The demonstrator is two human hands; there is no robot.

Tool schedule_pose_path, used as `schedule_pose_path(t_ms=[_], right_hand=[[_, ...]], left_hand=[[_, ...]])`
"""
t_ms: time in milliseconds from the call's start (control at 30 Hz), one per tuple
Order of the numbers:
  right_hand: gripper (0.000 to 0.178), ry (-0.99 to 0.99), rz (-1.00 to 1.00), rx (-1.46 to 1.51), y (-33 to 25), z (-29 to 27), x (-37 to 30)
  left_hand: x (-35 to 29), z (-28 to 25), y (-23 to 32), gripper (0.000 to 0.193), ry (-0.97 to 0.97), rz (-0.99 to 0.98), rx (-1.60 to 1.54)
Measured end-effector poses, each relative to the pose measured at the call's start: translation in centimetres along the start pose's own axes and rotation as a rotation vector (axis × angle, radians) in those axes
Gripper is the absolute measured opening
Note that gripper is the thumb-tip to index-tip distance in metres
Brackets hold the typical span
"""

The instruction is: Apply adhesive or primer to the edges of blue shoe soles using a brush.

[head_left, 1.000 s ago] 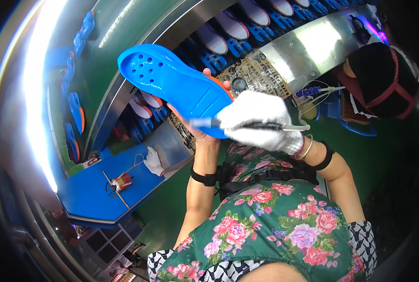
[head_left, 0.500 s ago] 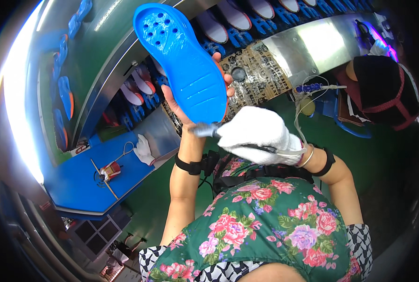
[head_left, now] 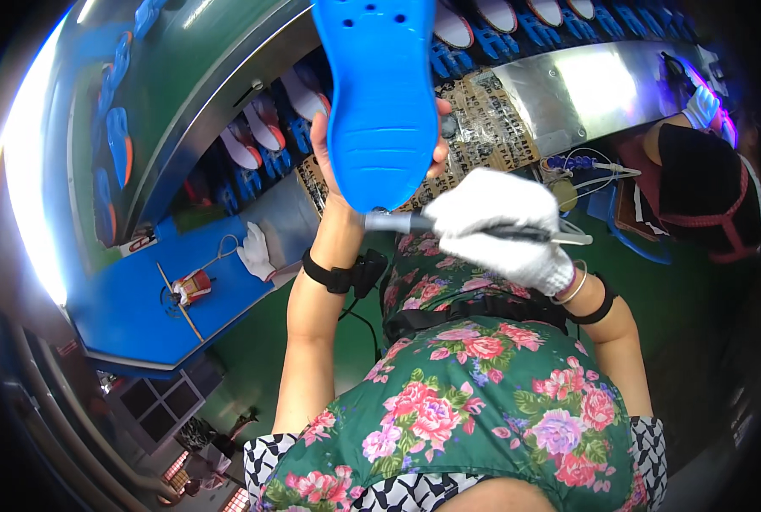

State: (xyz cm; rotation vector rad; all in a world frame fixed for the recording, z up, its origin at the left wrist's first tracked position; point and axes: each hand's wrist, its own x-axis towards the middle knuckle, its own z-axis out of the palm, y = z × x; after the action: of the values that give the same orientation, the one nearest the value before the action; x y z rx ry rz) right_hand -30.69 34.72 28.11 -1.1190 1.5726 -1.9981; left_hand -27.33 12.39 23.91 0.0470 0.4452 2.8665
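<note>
Left: flat blue worktop (head_left: 124,324); on it lie a small red-and-cream container (head_left: 193,288) and a white cloth glove (head_left: 255,253). Centre: bare left hand (head_left: 328,166), grip holding a blue, perforated shoe sole (head_left: 382,128) from behind. Right: white-gloved right hand (head_left: 500,226), grip closed on a slim grey-tipped tool (head_left: 391,222), its tip at the sole's near end; contact is unclear.

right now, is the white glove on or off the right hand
On. The white glove covers the right hand to the wrist, its cuff ending near the bracelet.
</note>
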Motion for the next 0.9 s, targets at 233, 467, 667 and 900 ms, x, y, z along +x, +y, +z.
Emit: schedule_pose_path(t_ms=[233,467,667,900], right_hand=[[0.03,-0.229,-0.314,-0.456,0.9,0.1,-1.3],[0.018,0.023,-0.091,-0.232,0.1,0.2,-0.4],[0.016,-0.067,-0.031,-0.015,0.9,0.9,-1.2],[0.017,-0.068,0.199,0.083,0.1,1.1,-0.5]], left_hand=[[-0.1,-1.0,0.2,0.106,-0.075,-0.111,-0.158],[0.1,0.6,-0.1,0.118,0.006,-0.122,-0.002],[0.4,-0.4,-0.1,0.117,-0.008,-0.064,0.037],[0.2,-1.6,0.0,0.105,-0.165,0.056,-0.205]])
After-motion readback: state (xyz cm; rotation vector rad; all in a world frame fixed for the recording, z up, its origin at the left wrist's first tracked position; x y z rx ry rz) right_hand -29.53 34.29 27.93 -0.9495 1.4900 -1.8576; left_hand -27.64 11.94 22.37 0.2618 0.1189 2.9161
